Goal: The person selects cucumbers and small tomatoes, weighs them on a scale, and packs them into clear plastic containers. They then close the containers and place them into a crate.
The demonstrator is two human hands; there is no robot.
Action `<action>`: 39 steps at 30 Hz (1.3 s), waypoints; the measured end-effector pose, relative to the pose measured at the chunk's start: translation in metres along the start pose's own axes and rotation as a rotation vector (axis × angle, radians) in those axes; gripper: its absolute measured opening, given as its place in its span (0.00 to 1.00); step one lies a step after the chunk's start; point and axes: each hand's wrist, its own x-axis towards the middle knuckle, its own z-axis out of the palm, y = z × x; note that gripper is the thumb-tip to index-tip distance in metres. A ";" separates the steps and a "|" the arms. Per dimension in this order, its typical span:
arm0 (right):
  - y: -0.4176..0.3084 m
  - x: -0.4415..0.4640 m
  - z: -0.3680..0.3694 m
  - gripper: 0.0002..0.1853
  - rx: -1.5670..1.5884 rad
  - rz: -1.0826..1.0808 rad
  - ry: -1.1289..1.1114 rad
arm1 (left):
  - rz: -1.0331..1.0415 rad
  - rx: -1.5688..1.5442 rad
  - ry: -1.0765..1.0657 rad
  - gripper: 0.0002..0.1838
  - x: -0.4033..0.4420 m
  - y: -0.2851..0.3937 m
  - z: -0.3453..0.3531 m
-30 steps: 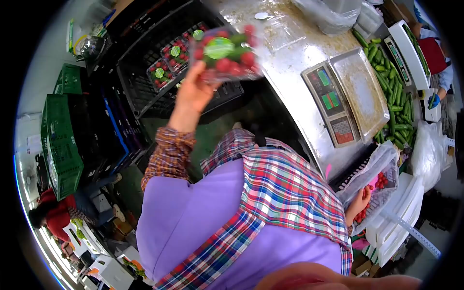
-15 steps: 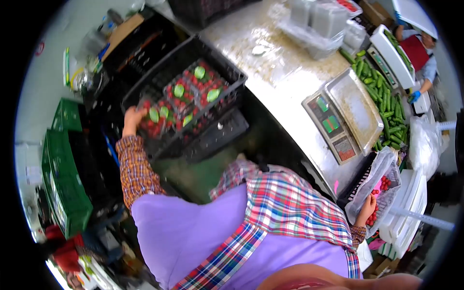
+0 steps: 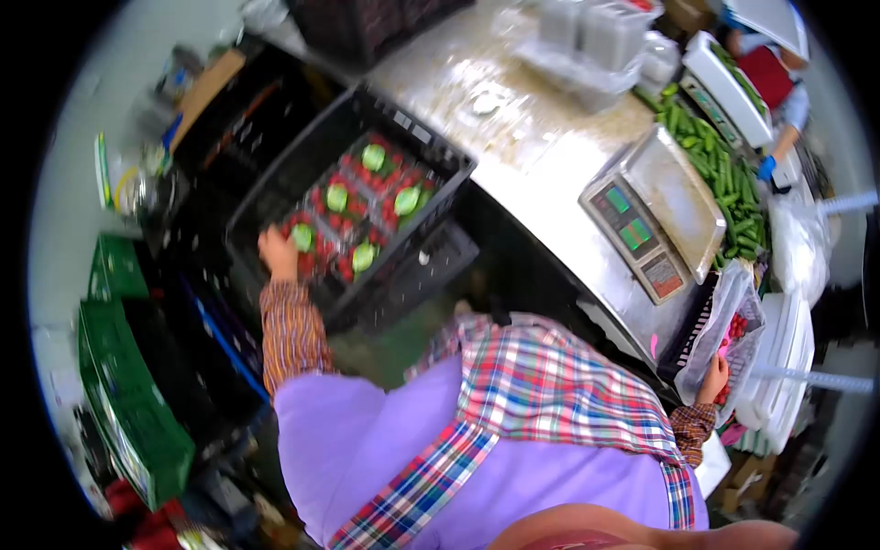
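Note:
My left hand [image 3: 277,252] reaches into a black crate [image 3: 266,206], its fingers closed on the near-left edge of a clear pack [image 3: 307,249] of small, round red produce, perhaps cherry tomatoes. Several similar packs with green oval labels [image 3: 336,197] lie side by side in that crate. Far to the right, my right hand [image 3: 713,378] is inside a crate lined with clear plastic [image 3: 701,353], beside loose red produce [image 3: 737,325]. Its fingers are curled, and what they hold, if anything, cannot be made out.
A scale [image 3: 642,234] stands on the metal table [image 3: 541,197]. Behind it lie a heap of cucumbers [image 3: 720,174] and stacked clear containers [image 3: 587,37]. Green crates [image 3: 128,394] stand at the left. A co-worker's blue-gloved hand [image 3: 767,168] shows at the far right.
My left hand has lowered the pack among the others, and a label visible beside it before is now hidden. My right hand stays in the lined crate. The whole view has shifted slightly.

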 end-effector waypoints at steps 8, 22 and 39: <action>0.003 0.013 -0.011 0.14 -0.002 0.117 -0.066 | -0.367 0.223 -0.696 0.34 -0.020 0.054 -0.016; 0.013 0.004 -0.010 0.12 -0.110 0.026 0.000 | 0.377 -0.699 -0.070 0.09 0.041 0.286 -0.109; -0.070 -0.038 0.008 0.09 0.193 0.080 0.169 | 0.747 -0.089 -0.381 0.07 0.014 0.535 0.019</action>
